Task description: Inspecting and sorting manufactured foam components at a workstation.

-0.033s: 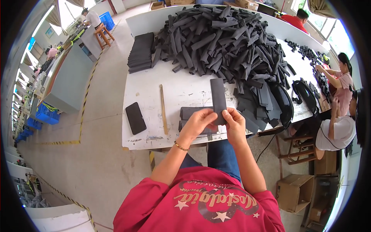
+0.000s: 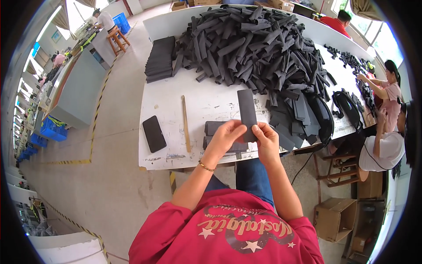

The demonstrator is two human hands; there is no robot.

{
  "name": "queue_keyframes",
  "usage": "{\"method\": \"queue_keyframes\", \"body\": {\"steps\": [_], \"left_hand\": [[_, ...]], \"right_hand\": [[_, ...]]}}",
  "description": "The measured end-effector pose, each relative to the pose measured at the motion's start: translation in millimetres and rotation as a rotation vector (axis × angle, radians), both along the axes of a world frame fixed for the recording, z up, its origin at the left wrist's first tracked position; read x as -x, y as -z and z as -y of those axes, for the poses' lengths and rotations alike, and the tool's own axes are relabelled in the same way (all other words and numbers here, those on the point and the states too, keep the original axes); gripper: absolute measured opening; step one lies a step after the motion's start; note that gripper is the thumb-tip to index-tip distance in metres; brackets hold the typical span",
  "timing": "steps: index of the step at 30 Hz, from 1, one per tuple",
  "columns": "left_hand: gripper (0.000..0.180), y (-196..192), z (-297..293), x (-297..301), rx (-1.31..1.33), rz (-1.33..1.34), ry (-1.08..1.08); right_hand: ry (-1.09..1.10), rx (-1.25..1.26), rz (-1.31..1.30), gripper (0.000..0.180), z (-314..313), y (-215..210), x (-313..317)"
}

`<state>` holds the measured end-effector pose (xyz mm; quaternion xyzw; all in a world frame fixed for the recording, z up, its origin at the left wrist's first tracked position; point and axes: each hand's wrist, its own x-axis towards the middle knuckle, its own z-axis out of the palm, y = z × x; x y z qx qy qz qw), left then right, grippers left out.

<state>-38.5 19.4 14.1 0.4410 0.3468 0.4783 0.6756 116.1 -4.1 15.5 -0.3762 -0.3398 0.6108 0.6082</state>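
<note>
A flat black fabric strip (image 2: 247, 108) stands upright between my hands, its long end pointing away from me. My left hand (image 2: 228, 136) pinches its lower left edge, and my right hand (image 2: 266, 140) grips the lower right corner with the thumb on top. Under and beside my left hand, a small stack of similar black pieces (image 2: 214, 127) lies near the table's front edge, partly hidden by that hand. Left of it are a thin wooden stick (image 2: 185, 125) and a black phone (image 2: 154, 134).
A large heap of rolled black pieces (image 2: 246, 48) covers the back of the white table (image 2: 171, 99). A neat black stack (image 2: 159, 59) lies at its left. Flat black pieces (image 2: 301, 114) and a black curved case (image 2: 321, 119) are on the right. Co-workers sit at the far right.
The black strip's far end has shifted slightly to the left. Both hands keep nearly the same place and hold.
</note>
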Motion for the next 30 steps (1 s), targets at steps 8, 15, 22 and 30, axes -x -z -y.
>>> {"method": "queue_keyframes", "body": {"steps": [8, 15, 22, 30], "left_hand": [[0.022, 13.4, -9.3, 12.1, -0.03, 0.029, -0.032], [0.018, 9.1, -14.8, 11.6, 0.003, 0.053, -0.158], [0.02, 11.4, -13.4, 19.0, 0.045, 0.095, -0.113], [0.017, 11.2, -22.2, 21.6, 0.009, 0.01, -0.277]], "right_hand": [[-0.02, 0.023, 0.157, 0.017, 3.2, 4.6, 2.2], [-0.053, 0.031, 0.161, 0.018, 5.2, 12.2, 5.2], [-0.074, 0.032, 0.174, 0.016, 7.8, 23.3, 2.3], [-0.11, 0.035, 0.219, 0.015, 14.0, 29.2, 2.6]]}}
